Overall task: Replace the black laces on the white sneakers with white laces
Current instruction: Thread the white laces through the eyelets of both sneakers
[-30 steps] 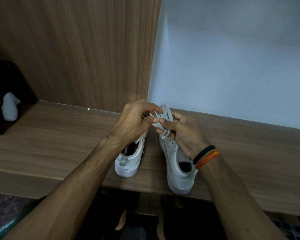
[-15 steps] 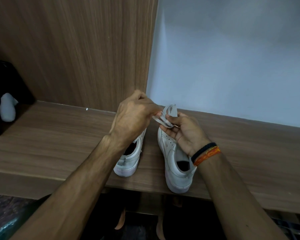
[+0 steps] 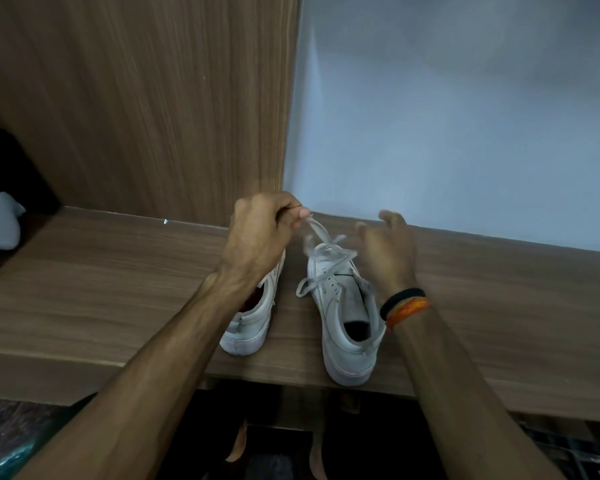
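Note:
Two white sneakers stand side by side on a wooden shelf [image 3: 118, 289], heels toward me. My left hand [image 3: 260, 233] hovers over the toe of the left sneaker [image 3: 253, 323] and pinches one end of a white lace [image 3: 321, 261]. The lace trails down in loose loops over the front of the right sneaker [image 3: 347, 327]. Beside that sneaker's toe my right hand [image 3: 388, 251] is lifted with fingers spread, holding nothing. No black lace is visible.
A wood panel [image 3: 153, 98] and a pale wall [image 3: 465, 116] rise right behind the shelf. A dark box with a pale grey object [image 3: 2, 220] sits at the far left. Below the shelf edge are my feet [image 3: 239, 448] on a dark floor.
The bunched lace that both hands held has come undone. My right hand let go and opened to the right. My left hand keeps one end, and the rest dropped onto the right sneaker.

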